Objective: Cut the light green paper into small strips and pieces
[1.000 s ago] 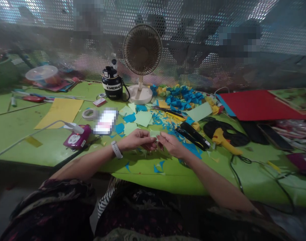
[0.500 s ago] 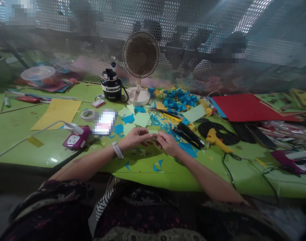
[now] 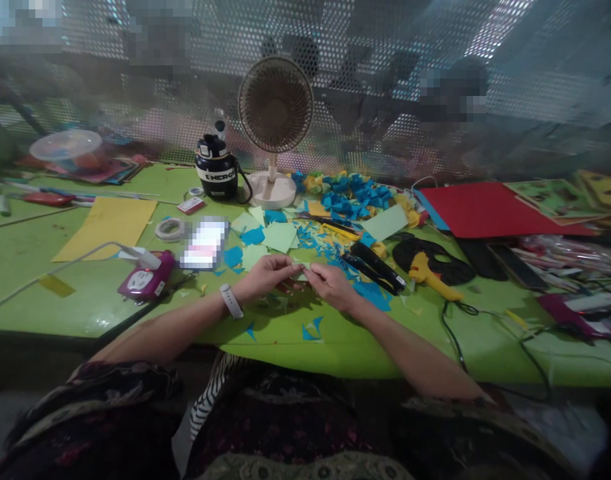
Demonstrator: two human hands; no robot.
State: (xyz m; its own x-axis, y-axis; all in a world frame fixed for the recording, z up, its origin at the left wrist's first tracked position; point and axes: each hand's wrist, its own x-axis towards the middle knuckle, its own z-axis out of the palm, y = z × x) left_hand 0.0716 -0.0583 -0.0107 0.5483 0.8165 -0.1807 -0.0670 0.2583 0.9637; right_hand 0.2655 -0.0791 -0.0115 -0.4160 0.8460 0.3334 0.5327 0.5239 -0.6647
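Between my two hands is a small piece of pale green paper (image 3: 300,265), mostly covered by the fingers. My left hand (image 3: 269,277), with a white watch on its wrist, pinches the paper's left side. On the other side, the thumb and fingers of my right hand (image 3: 331,285) are closed on it, and the fingertips of both hands nearly meet. Pale green paper squares (image 3: 279,237) and blue paper pieces (image 3: 252,236) lie just beyond the hands. A black stapler (image 3: 374,267) rests to the right of my right hand. Blue scraps (image 3: 313,329) lie on the table nearer my body.
A desk fan (image 3: 276,107) and a black jug (image 3: 216,170) stand at the back. A lit phone (image 3: 204,244), a purple power socket (image 3: 146,279) and a tape roll (image 3: 169,229) are left. At right lie a yellow glue gun (image 3: 434,279), its cord and red sheets (image 3: 505,208).
My fingertips have drawn closer together over the pale green paper, so less of it shows. The whole view has shifted slightly, with things on the table appearing a little further left.
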